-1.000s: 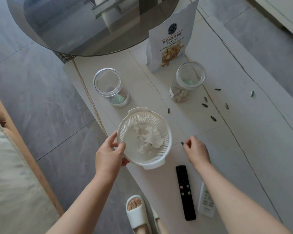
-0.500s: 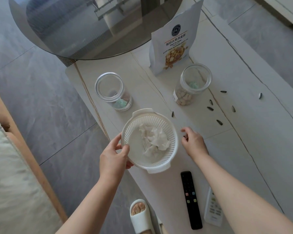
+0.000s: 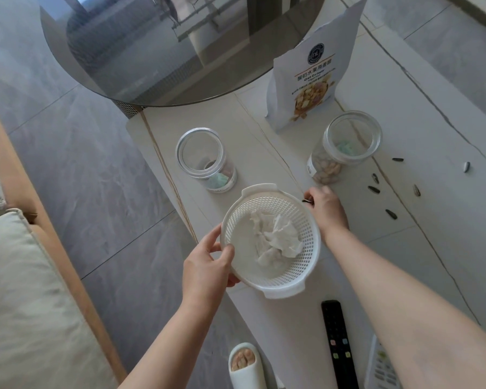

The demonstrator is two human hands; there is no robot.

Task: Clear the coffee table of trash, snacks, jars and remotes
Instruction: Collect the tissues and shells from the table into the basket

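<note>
My right hand (image 3: 324,210) has moved up from the near desk edge to the far rim of the white basket (image 3: 264,273), and its grip is now pinched on one dark sunflower seed shell (image 3: 307,201), held just at the rim. A second ago that hand was down on the bare desk picking at another shell; that spot is now empty, so I judge the loose trash is going into the basket piece by piece. My left hand (image 3: 208,266) has stayed on the near-left rim, thumb inside and fingers under, grip pressed on the plastic, holding the basket tilted over the desk (image 3: 432,113) edge. Inside it lies a crumpled tissue (image 3: 275,240).

Beyond my right grip and off to its right, five more shells (image 3: 373,189) lie scattered, well apart from each other, the farthest one pale. Just past the grip stands an open jar of nuts (image 3: 345,147); it sits near the path to those shells, so I would reach around it. Farther behind it stands the snack bag (image 3: 312,80). Beyond my left grip is a second jar (image 3: 205,161), nearly empty. Back toward me from the basket lie a black remote (image 3: 338,343) and, beside it, a white remote (image 3: 382,366), both untouched. Jars, bag and remotes all remain to be cleared.
</note>
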